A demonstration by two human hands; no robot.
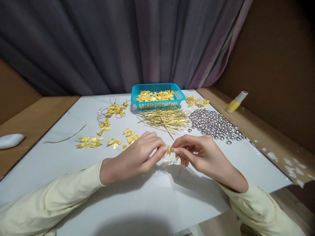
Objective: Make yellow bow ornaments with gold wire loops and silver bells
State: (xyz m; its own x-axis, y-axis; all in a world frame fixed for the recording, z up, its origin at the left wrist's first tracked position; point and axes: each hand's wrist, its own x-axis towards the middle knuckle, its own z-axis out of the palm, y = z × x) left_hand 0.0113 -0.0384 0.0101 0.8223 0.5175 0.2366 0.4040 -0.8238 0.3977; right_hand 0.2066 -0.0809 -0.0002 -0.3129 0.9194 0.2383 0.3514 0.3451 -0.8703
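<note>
Over the near middle of the table, both hands meet at a small yellow ribbon bow (pixel 168 151). My left hand (pixel 145 152) pinches its left side between thumb and forefinger. From the right, my right hand (pixel 198 152) grips the bow's other side, fingertips together. A thin golden strand (pixel 169 160) loops below the bow. Under the right fingers a thin dark line (pixel 180 171), like a needle or wire end, points down. The fingers hide most of the bow. Loose yellow bows (pixel 114 143) lie left of my left hand.
Beyond the hands are a pile of gold twist ties (pixel 164 119), silver bead-like pieces (pixel 214 123) and a blue basket (pixel 157 105) of yellow bows. Bows with looped ties (pixel 115 109) lie at back left. A yellow thread spool (pixel 235 103) stands right; a white object (pixel 11 141) lies left.
</note>
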